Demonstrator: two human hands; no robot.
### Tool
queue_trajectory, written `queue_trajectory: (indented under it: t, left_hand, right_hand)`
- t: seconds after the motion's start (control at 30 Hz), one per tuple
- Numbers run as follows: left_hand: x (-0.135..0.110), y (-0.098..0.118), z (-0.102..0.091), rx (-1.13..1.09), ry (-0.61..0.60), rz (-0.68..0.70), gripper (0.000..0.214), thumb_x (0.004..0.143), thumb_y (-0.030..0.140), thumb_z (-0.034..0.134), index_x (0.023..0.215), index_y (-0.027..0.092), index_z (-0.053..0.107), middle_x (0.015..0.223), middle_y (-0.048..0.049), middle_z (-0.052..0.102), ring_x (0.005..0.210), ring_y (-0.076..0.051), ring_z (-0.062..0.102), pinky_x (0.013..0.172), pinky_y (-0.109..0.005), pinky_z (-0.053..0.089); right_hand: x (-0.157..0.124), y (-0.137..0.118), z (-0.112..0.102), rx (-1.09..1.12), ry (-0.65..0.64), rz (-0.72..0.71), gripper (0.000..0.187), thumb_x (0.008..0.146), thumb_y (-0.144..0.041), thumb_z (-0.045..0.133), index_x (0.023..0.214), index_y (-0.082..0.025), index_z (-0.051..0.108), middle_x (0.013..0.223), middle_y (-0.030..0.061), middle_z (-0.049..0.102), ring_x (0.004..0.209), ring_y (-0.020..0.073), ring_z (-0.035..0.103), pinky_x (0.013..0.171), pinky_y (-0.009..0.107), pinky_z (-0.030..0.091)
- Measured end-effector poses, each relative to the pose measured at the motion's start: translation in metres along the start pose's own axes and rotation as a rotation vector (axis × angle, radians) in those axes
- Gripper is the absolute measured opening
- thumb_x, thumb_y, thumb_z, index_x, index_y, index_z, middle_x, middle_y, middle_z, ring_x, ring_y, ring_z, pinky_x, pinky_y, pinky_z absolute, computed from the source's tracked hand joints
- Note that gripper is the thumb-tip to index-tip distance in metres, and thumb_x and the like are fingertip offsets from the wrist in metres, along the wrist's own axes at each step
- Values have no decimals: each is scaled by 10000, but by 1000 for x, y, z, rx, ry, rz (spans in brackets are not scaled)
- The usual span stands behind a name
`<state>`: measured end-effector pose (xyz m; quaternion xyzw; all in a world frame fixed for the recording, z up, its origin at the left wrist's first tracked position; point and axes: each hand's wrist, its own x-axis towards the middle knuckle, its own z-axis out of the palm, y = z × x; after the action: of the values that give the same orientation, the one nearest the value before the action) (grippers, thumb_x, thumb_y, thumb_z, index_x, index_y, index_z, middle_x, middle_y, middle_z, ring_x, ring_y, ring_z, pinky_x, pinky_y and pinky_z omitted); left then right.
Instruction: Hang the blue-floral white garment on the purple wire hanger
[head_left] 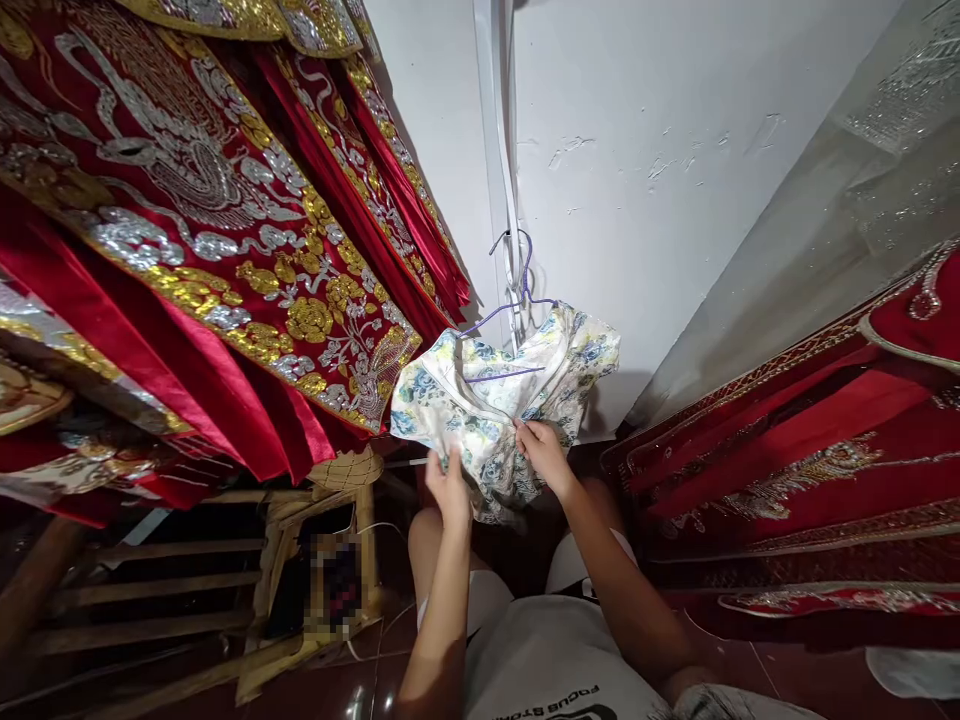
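Observation:
A white garment with a blue and yellow flower print hangs on a purple hanger hooked to a white strip on the wall. My right hand pinches the cloth near the front opening. My left hand grips the lower left part of the same garment, fingers curled into the fabric. Both arms reach up from below.
Red robes with gold and silver embroidery hang at the left, and more of them at the right. A wooden chair or frame stands at the lower left. The white wall is behind.

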<state>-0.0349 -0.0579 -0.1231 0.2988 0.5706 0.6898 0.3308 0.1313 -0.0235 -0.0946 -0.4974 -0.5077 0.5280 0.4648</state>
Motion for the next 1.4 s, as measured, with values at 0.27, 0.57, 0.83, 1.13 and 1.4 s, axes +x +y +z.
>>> queue_trajectory:
  t: [0.27, 0.57, 0.83, 1.13, 1.4]
  left_hand:
    - [-33, -15, 30, 216, -327, 306, 385, 886, 367, 650, 1212, 186, 555, 1110, -107, 633, 1040, -229, 632, 973, -373, 489]
    - [-38, -9, 59, 294, -494, 333, 201, 930, 350, 567, 833, 187, 630, 807, -20, 566, 720, -162, 544, 702, -261, 436]
    - [-23, -25, 68, 339, -627, 216, 241, 873, 369, 580, 721, 182, 578, 698, 11, 528, 600, -130, 488, 623, -248, 406]
    - [28, 100, 99, 125, -582, 626, 460, 1003, 405, 540, 1414, 204, 501, 1049, -84, 692, 940, -183, 651, 912, -342, 492]
    - [67, 173, 117, 362, -495, 977, 198, 1010, 329, 539, 943, 178, 649, 946, -71, 684, 930, -195, 627, 899, -324, 470]
  right_hand:
    - [-25, 5, 11, -30, 45, -36, 306, 828, -472, 557, 670, -213, 598, 668, 35, 669, 610, 173, 563, 601, 294, 442]
    - [2, -65, -25, 10, 20, -22, 344, 847, -428, 552, 578, -213, 551, 496, -2, 577, 437, 106, 405, 437, 237, 321]
    - [60, -167, -31, 169, 139, -236, 325, 853, -458, 631, 685, -186, 574, 529, -14, 556, 406, 63, 353, 409, 210, 254]
    - [25, -145, -27, 29, 51, -333, 294, 918, -424, 552, 723, -206, 578, 590, -17, 572, 491, 105, 409, 495, 249, 323]
    - [45, -121, -29, -248, 117, -334, 330, 942, -403, 512, 685, -210, 588, 603, 5, 590, 526, 133, 450, 525, 272, 312]
